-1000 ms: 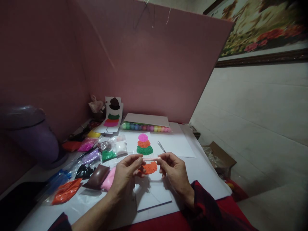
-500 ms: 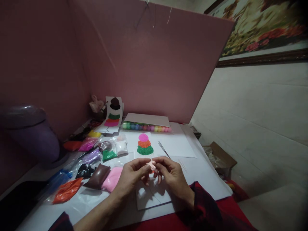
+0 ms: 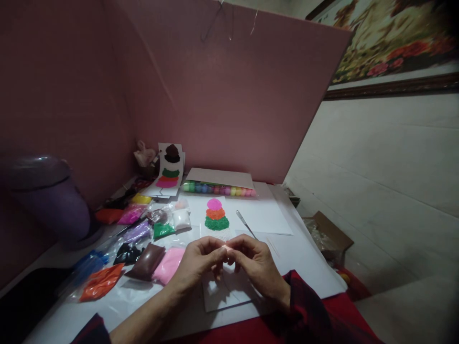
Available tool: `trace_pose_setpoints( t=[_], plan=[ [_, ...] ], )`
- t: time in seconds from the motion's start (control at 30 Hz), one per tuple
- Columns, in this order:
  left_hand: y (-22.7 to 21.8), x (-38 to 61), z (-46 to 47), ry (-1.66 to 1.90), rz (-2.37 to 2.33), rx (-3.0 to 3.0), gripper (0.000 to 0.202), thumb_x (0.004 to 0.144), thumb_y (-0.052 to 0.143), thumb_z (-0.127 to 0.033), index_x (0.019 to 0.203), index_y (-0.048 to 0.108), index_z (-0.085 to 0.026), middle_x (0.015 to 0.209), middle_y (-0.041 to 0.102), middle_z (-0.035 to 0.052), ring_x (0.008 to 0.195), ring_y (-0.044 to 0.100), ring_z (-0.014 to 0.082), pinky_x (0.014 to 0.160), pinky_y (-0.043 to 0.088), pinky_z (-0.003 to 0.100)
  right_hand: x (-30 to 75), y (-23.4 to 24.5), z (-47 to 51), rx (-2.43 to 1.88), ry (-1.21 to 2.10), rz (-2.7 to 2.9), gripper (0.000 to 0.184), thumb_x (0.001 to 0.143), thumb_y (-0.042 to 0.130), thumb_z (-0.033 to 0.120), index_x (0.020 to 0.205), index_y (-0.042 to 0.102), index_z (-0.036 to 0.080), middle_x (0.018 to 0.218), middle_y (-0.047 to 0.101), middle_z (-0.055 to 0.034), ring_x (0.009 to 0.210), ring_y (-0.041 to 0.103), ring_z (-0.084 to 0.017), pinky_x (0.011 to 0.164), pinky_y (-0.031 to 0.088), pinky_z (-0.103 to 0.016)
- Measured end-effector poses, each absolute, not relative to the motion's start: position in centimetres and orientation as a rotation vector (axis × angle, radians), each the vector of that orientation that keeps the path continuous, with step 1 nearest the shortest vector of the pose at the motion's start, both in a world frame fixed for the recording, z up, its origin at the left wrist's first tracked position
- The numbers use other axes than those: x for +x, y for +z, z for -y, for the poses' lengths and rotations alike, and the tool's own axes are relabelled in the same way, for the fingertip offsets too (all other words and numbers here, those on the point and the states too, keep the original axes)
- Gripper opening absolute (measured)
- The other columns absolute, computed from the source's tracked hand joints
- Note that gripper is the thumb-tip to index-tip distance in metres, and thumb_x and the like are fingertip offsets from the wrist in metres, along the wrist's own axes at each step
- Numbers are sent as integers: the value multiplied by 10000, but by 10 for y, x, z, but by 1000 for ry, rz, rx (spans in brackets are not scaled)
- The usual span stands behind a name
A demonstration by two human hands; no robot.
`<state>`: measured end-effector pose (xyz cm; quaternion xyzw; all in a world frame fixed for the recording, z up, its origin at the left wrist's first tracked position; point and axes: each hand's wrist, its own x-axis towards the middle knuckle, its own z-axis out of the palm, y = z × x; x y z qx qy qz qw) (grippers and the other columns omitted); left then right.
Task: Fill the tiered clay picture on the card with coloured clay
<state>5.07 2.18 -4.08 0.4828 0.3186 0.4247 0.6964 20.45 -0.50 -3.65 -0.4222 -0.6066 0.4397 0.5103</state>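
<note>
My left hand [image 3: 201, 255] and my right hand [image 3: 254, 258] meet over the lower part of a white card. Thumbs and fingertips of both press on a small piece of pale peach modelling clay [image 3: 227, 248], mostly hidden between them. Just beyond my fingers, the card [image 3: 211, 291] bears stacked clay layers: a magenta round [image 3: 214, 204], an orange band [image 3: 215, 213] and a green band [image 3: 217, 223]. A slim metal tool [image 3: 245, 221] lies beyond my right hand, with thin sticks [image 3: 273, 246] to its right.
Bags of coloured clay, among them pink [image 3: 169, 265], brown [image 3: 147, 262] and orange [image 3: 102, 282], lie at the left. A card with coloured layers [image 3: 168, 181] leans at the back beside a row of coloured clay [image 3: 218, 188]. A purple bin [image 3: 53, 205] stands far left.
My fingertips have closed together over the peach clay, which showed as a flattened, folded piece before and is now mostly covered. The things on the table have stayed put.
</note>
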Motion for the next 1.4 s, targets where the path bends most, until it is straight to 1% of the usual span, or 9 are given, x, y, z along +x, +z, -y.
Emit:
trace_pose_setpoints(
  t=[0.2, 0.33, 0.47, 0.63, 0.8, 0.93, 1.2, 1.3, 1.4],
  plan=[
    [-42, 51, -22, 1040, -771, 1075, 243, 701, 713, -331, 678, 601, -116, 533, 579, -14, 389, 471, 67, 368, 376, 176, 204, -38, 3, -1028, 1023, 1427, 164, 802, 636, 309, 782, 606, 149, 653, 597, 6, 521, 524, -91, 467, 458, -209],
    [-39, 49, -25, 1201, -841, 892, 259, 665, 746, -313, 769, 614, -116, 580, 615, -1, 428, 508, 73, 398, 403, 175, 206, -38, -3, -1054, 1027, 1255, 226, 750, 681, 355, 745, 589, 148, 548, 534, 41, 446, 490, -81, 417, 445, -202],
    [-36, 47, -27, 1237, -865, 812, 400, 608, 788, -320, 907, 625, -110, 650, 651, 31, 468, 550, 95, 426, 431, 195, 207, -39, -7, -1047, 1085, 1194, 295, 713, 707, 401, 825, 617, 143, 662, 601, -3, 532, 559, -113, 422, 472, -207],
    [-38, 51, -24, 1063, -820, 901, 423, 605, 785, -357, 927, 651, -119, 618, 636, 18, 434, 519, 92, 411, 429, 211, 205, -38, -3, -986, 1151, 1267, 255, 723, 712, 331, 889, 642, 150, 743, 651, -28, 649, 605, -144, 504, 497, -222],
    [-40, 52, -22, 995, -754, 1088, 293, 681, 725, -362, 798, 672, -99, 574, 626, 23, 419, 491, 86, 391, 407, 198, 203, -37, 2, -999, 1138, 1374, 147, 750, 688, 274, 836, 665, 157, 666, 621, 7, 607, 577, -117, 523, 476, -213],
    [-40, 51, -22, 1016, -768, 1107, 244, 697, 717, -333, 770, 656, -109, 561, 615, 5, 411, 495, 84, 389, 407, 195, 203, -36, 3, -1011, 1123, 1378, 192, 762, 676, 280, 914, 633, 170, 739, 637, -4, 651, 592, -131, 525, 478, -219],
    [-40, 53, -20, 1164, -809, 1084, 180, 702, 712, -276, 702, 622, -120, 533, 580, -20, 410, 475, 68, 398, 385, 183, 204, -37, 5, -1060, 997, 1425, 164, 803, 637, 306, 789, 617, 144, 680, 615, -5, 561, 543, -103, 515, 466, -220],
    [-40, 51, -22, 1283, -830, 972, 183, 690, 725, -260, 761, 630, -120, 544, 590, -19, 442, 489, 70, 421, 397, 177, 206, -40, 1, -1069, 976, 1332, 181, 783, 656, 318, 781, 607, 144, 621, 581, 12, 519, 519, -95, 480, 459, -214],
    [-42, 49, -25, 1316, -821, 884, 271, 683, 735, -278, 876, 627, -120, 669, 649, 21, 476, 530, 85, 435, 428, 196, 207, -40, -3, -1070, 994, 1242, 207, 755, 680, 336, 774, 609, 143, 580, 564, 22, 501, 514, -91, 431, 435, -189]
  ],
)
